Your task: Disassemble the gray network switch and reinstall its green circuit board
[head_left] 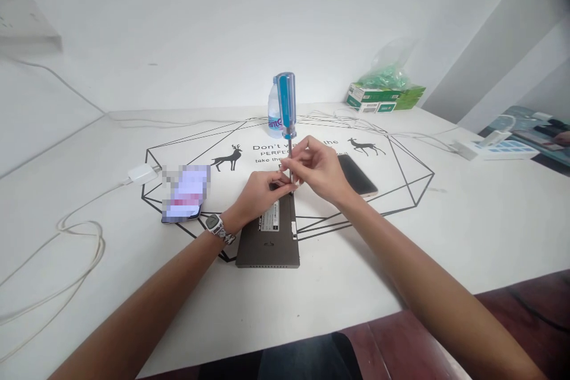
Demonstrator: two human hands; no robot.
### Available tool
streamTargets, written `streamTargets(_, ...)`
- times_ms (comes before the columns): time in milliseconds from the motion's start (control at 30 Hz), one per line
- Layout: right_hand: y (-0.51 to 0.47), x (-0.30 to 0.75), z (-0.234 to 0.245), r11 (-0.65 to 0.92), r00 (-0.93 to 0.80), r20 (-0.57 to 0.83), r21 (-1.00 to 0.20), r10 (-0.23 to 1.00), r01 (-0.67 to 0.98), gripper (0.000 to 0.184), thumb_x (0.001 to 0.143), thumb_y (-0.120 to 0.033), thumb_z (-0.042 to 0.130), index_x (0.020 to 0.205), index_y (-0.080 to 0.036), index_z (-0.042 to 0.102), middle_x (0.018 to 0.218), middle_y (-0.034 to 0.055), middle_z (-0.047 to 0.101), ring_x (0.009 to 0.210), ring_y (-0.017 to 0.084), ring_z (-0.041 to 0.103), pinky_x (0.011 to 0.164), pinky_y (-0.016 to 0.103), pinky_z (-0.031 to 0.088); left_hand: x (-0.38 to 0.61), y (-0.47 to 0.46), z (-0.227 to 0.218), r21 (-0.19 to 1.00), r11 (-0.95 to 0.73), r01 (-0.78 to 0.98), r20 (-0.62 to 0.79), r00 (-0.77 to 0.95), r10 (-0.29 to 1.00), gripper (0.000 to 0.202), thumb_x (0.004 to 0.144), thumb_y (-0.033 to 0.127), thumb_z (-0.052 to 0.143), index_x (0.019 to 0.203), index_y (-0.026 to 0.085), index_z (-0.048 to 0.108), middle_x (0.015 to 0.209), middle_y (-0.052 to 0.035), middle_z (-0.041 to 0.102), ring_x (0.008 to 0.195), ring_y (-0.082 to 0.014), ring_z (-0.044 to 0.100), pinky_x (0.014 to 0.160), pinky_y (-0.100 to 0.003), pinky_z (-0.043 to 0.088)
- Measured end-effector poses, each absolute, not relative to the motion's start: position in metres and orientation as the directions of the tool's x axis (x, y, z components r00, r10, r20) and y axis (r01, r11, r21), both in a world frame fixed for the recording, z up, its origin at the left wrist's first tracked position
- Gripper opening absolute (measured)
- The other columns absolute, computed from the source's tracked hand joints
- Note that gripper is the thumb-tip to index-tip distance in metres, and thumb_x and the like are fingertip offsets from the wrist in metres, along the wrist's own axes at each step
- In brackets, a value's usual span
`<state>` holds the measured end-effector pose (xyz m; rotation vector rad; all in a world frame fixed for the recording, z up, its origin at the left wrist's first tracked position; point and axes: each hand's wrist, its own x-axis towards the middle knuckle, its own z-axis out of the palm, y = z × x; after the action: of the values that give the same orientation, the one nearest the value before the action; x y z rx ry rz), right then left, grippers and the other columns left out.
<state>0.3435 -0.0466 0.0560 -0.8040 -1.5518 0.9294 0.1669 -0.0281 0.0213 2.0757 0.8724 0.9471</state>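
A: Head view. First entry?

B: Screwdriver (286, 101), one. Blue and clear handle, metal shaft. Stands upright, handle uppermost, lower end at the far right part of the case (267, 253).

A: The case?

B: One, dark, flat, on the near middle of the table (347, 273). White label (270, 221) on its upper face, partly under the left hand (262, 195). Row of small holes along the near edge.

A: Hands?

B: Two, bare. Right hand (321, 171): thumb and fingers pinched on the screwdriver's shaft, below the handle. Left hand: over the far part of the case, thumb and fingers drawn together by the shaft's foot; whether they grip anything, cannot tell. Watch (214, 224) at the left wrist.

A: Left side?

B: Phone (186, 193), screen lit, content pixelated. Charger (141, 173), white, just beyond it. Cable (95, 249), pale, loosely looped.

A: Right and far?

B: Second phone (360, 177), dark screen, right of the case, partly behind the right hand. Bottle (272, 108), far middle, partly hidden by the screwdriver. Cartons (374, 98), green and white, far right; bag (386, 75), see-through, on top. Power strip (503, 148), white, right.
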Motion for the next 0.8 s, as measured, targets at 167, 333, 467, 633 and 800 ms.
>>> streamTargets(167, -0.053, 0.354, 0.056, 0.434, -0.180, 0.423, -0.900, 0.888, 0.028, 0.029, 0.087, -0.042, 0.079, 0.087, -0.019, 0.061, 0.083, 0.0058, 0.079, 0.056, 0.013, 0.067, 0.057, 0.030, 0.056, 0.170, -0.027, 0.023, 0.811, -0.516, 0.277, 0.328, 0.515, 0.792, 0.030, 0.088, 0.041, 0.073, 0.072, 0.016, 0.069, 0.072, -0.0021, 0.071, 0.068, -0.0153, 0.062, 0.068, -0.029, 0.050)
streamTargets(333, -0.056, 0.358, 0.059, 0.456, -0.210, 0.424, -0.878, 0.881, 0.142, 0.028, 0.093, -0.046, 0.070, 0.092, -0.019, 0.063, 0.083, 0.0051, 0.078, 0.061, 0.014, 0.069, 0.061, 0.031, 0.056, 0.173, -0.029, 0.027, 0.836, -0.493, 0.242, 0.314, 0.526, 0.790, 0.032, 0.088, 0.043, 0.074, 0.074, 0.015, 0.069, 0.074, -0.0028, 0.070, 0.069, -0.0148, 0.059, 0.065, -0.027, 0.047)
streamTargets(467, -0.060, 0.347, 0.066, 0.491, -0.059, 0.497, -0.822, 0.866, 0.288, 0.032, 0.084, -0.048, 0.079, 0.097, -0.021, 0.065, 0.093, 0.0040, 0.078, 0.068, 0.015, 0.069, 0.063, 0.031, 0.055, 0.173, -0.033, 0.031, 0.812, -0.520, 0.265, 0.324, 0.535, 0.780, 0.033, 0.093, 0.042, 0.067, 0.076, 0.014, 0.075, 0.069, -0.0013, 0.069, 0.064, -0.0139, 0.056, 0.062, -0.027, 0.043)
streamTargets(633, -0.059, 0.325, 0.079, 0.539, 0.275, 0.604, -0.795, 0.748, 0.279, 0.035, 0.079, -0.049, 0.084, 0.083, -0.024, 0.060, 0.083, 0.0010, 0.073, 0.069, 0.016, 0.068, 0.063, 0.030, 0.054, 0.176, -0.036, 0.028, 0.820, -0.493, 0.291, 0.316, 0.489, 0.813, 0.033, 0.093, 0.041, 0.067, 0.074, 0.015, 0.077, 0.065, 0.0011, 0.065, 0.060, -0.0123, 0.051, 0.060, -0.026, 0.038)
streamTargets(800, -0.052, 0.329, 0.082, 0.577, 0.167, 0.658, -0.735, 0.735, 0.357, 0.036, 0.088, -0.056, 0.075, 0.084, -0.022, 0.062, 0.080, 0.0015, 0.071, 0.076, 0.018, 0.072, 0.066, 0.030, 0.054, 0.177, -0.037, 0.027, 0.848, -0.451, 0.280, 0.287, 0.472, 0.834, 0.036, 0.091, 0.044, 0.067, 0.073, 0.014, 0.076, 0.062, 0.0014, 0.062, 0.058, -0.0117, 0.046, 0.057, -0.026, 0.035)
